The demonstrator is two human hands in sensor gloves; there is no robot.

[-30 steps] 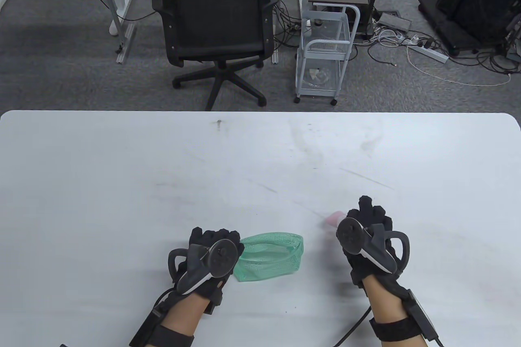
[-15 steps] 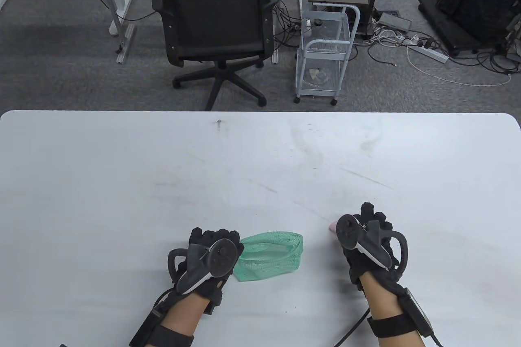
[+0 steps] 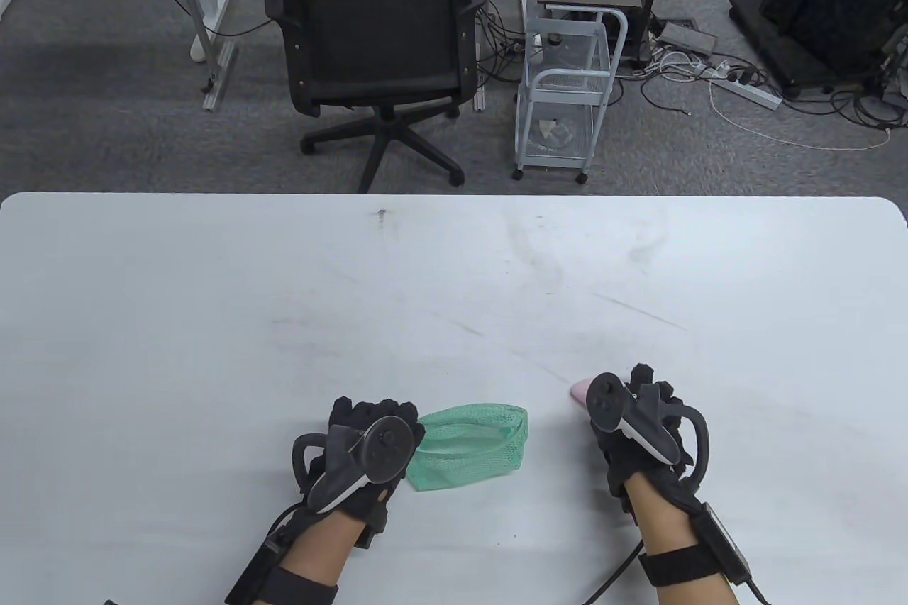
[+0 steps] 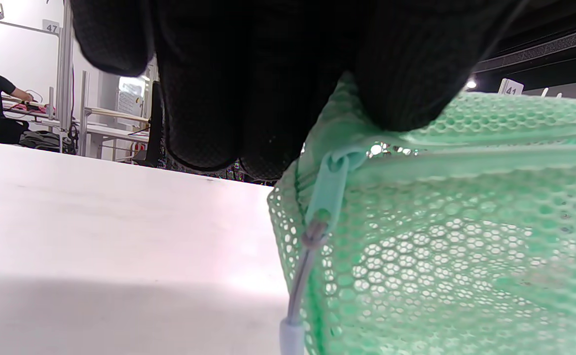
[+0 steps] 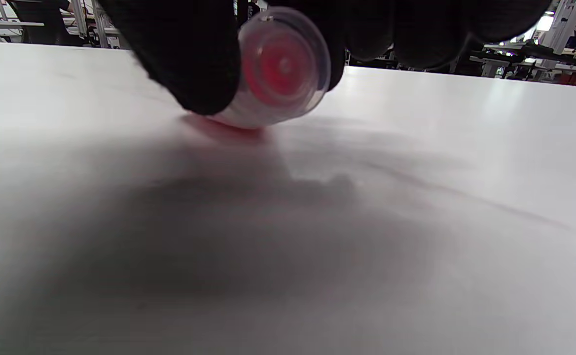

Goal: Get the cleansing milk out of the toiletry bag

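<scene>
A green mesh toiletry bag (image 3: 472, 445) lies near the table's front edge, its mouth open. My left hand (image 3: 369, 445) grips the bag's left end; in the left wrist view the fingers (image 4: 248, 88) pinch the mesh (image 4: 455, 222) by the zip pull (image 4: 325, 192). My right hand (image 3: 638, 413) is to the right of the bag and holds a pink cleansing milk bottle (image 3: 579, 390), mostly hidden under the hand. In the right wrist view the fingers (image 5: 189, 59) hold the bottle (image 5: 280, 66) on its side, low against the table, its clear round end toward the camera.
The white table (image 3: 454, 279) spreads wide beyond the hands, with faint scuff marks. Behind its far edge stand a black office chair (image 3: 376, 45) and a small white wire cart (image 3: 567, 94) on the floor.
My right hand has drawn back toward the front edge with the pink bottle and turned, so less of the bottle shows. My left hand and the bag have stayed still.
</scene>
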